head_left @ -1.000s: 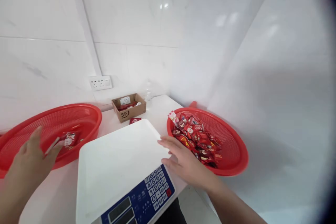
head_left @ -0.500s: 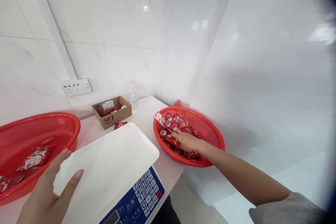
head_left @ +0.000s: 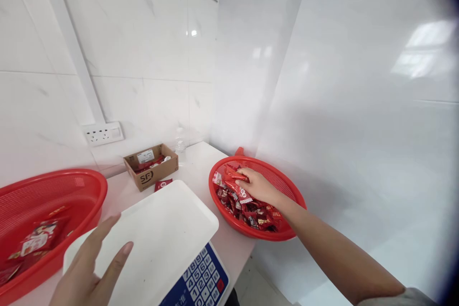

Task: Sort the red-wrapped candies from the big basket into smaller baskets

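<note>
My right hand [head_left: 258, 185] is closed around red snack packets [head_left: 234, 175] over the right-hand red basket [head_left: 287, 180]. More small red packets [head_left: 253, 213] lie heaped beneath it. At the lower left, my left hand [head_left: 91, 260] is held with thumb and fingers apart, nothing in it. It hovers over the near left part of the white pan of a digital scale [head_left: 161, 229]. The scale's blue keypad [head_left: 204, 279] faces me, and its display is out of view.
A second red basket [head_left: 91, 186] with a few packets stands at the left. Behind the scale are a cardboard box [head_left: 159, 171] holding red packets, a loose red packet [head_left: 163, 184] and a clear bottle [head_left: 180, 139]. Walls border the table at the back and right.
My right hand has risen from the heap with packets in its grip. My left hand has shifted right, farther over the scale pan. The view has tilted up slightly.
</note>
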### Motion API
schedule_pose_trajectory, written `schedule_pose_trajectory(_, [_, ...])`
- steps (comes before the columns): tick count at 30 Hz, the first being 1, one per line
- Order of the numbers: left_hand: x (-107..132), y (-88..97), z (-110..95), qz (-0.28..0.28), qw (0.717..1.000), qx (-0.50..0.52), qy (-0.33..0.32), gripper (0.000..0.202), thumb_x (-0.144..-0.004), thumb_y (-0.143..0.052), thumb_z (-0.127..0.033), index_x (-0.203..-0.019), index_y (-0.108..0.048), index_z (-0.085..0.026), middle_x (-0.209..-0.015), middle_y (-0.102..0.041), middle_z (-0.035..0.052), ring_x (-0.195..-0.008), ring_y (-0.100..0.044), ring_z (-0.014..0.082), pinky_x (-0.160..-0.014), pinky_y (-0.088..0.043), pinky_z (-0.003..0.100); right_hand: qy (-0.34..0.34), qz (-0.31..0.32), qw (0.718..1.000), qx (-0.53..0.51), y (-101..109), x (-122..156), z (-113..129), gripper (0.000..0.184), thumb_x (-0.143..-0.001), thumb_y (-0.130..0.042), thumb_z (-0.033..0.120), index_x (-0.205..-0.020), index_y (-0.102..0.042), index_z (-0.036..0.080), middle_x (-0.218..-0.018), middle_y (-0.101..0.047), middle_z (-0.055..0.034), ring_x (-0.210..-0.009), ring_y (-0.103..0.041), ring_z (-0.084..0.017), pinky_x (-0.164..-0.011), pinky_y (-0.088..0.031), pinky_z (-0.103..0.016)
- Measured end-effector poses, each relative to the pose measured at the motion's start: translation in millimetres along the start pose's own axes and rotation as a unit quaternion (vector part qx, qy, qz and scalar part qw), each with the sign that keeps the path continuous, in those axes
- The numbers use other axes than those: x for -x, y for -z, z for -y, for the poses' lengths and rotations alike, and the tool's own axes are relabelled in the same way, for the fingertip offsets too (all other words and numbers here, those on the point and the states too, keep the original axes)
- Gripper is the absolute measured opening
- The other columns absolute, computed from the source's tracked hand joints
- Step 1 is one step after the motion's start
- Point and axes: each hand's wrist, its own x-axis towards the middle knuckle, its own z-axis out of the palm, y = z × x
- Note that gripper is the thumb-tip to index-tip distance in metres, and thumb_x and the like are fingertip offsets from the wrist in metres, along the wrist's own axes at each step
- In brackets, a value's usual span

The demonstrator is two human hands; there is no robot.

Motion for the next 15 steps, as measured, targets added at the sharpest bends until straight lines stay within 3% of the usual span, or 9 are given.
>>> schedule_pose_trajectory(6, [5.1,1.3,-19.0,0.098,0.994,0.017,-0.034,0.046,-0.086,-0.042,-0.048,-0.129,-0.039,-0.03,-0.136,-0.045,0.0061,-0.126,-0.042,0.027,-0.089,-0.05,0.043,0.132,0.015,0.989,-0.069,-34.2,-0.8,87.4,0.014,-0.085,-0.053,0.021,-0.097,-0.06,0.021,-0.097,-0.057,-0.004,-0.088,-0.057,-0.017,-0.08,-0.044,-0.031])
schedule_pose_trajectory(9, [9.2,6.6,-24.2,0.137,0.99,0.02,-0.037,0.047,-0.089,-0.041,-0.044,-0.133,-0.033,-0.031,-0.142,-0.037,0.006,-0.131,-0.035,0.0252,-0.097,-0.043,0.045,0.209,0.089,0.967,-0.117,-62.2,-0.1,121.5,0.021,-0.081,-0.062,0.025,-0.1,-0.062,0.019,-0.098,-0.056,-0.0051,-0.09,-0.057,-0.017,-0.083,-0.044,-0.032])
schedule_pose_trajectory(11, [11.2,11.2,-24.2,0.149,0.988,0.024,-0.034,0.045,-0.09,-0.041,-0.042,-0.133,-0.034,-0.031,-0.143,-0.036,0.0057,-0.132,-0.032,0.0238,-0.101,-0.039,0.044,0.234,0.131,0.953,-0.142,-78.0,-0.5,133.0,0.026,-0.077,-0.067,0.026,-0.101,-0.062,0.019,-0.099,-0.057,-0.005,-0.093,-0.057,-0.018,-0.086,-0.044,-0.032])
schedule_pose_trajectory(15, [12.1,21.0,-18.2,0.21,0.977,0.017,-0.018,0.04,-0.091,-0.039,-0.039,-0.13,-0.04,-0.03,-0.142,-0.037,0.0047,-0.133,-0.03,0.0224,-0.104,-0.035,0.043,0.214,0.135,0.954,-0.162,-93.0,-4.3,135.6,0.026,-0.082,-0.06,0.024,-0.106,-0.062,0.017,-0.102,-0.057,-0.0067,-0.096,-0.057,-0.018,-0.088,-0.043,-0.034])
